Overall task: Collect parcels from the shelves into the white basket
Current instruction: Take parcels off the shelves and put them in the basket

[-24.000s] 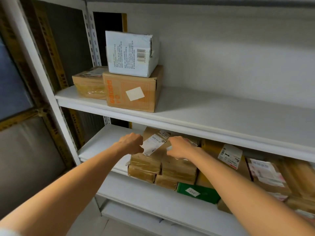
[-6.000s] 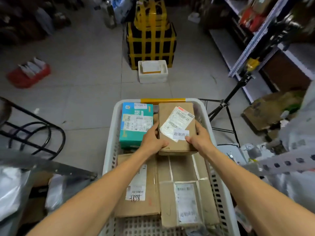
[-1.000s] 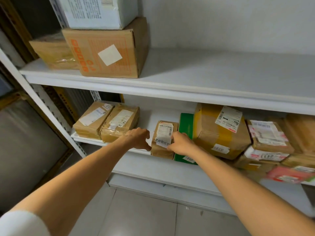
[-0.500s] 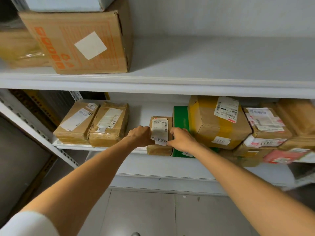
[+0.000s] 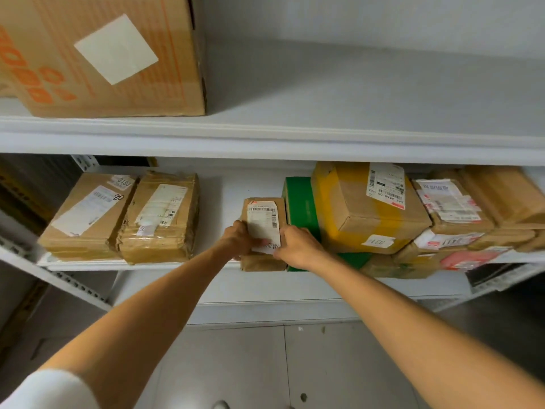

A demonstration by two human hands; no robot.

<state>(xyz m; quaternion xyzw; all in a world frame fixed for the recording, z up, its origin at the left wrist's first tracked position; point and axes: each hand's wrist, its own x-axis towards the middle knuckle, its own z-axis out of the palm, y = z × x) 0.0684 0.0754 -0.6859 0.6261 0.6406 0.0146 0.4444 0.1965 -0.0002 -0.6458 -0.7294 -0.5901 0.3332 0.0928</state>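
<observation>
At the front edge of the lower shelf (image 5: 219,190), the left hand (image 5: 240,240) and right hand (image 5: 298,246) clasp a small brown parcel (image 5: 265,212) from either side, fingers curled on it. A green box (image 5: 300,202) stands just beside it on the right; two taped parcels (image 5: 159,216) lie further left.

Parcel storeroom or pickup depot: white metal shelves (image 5: 265,134) on slotted uprights (image 5: 73,286) carry taped cardboard parcels (image 5: 88,219) bearing barcoded shipping labels (image 5: 385,184) and handwritten numbers (image 5: 379,241); the floor (image 5: 236,364) is grey tile.
</observation>
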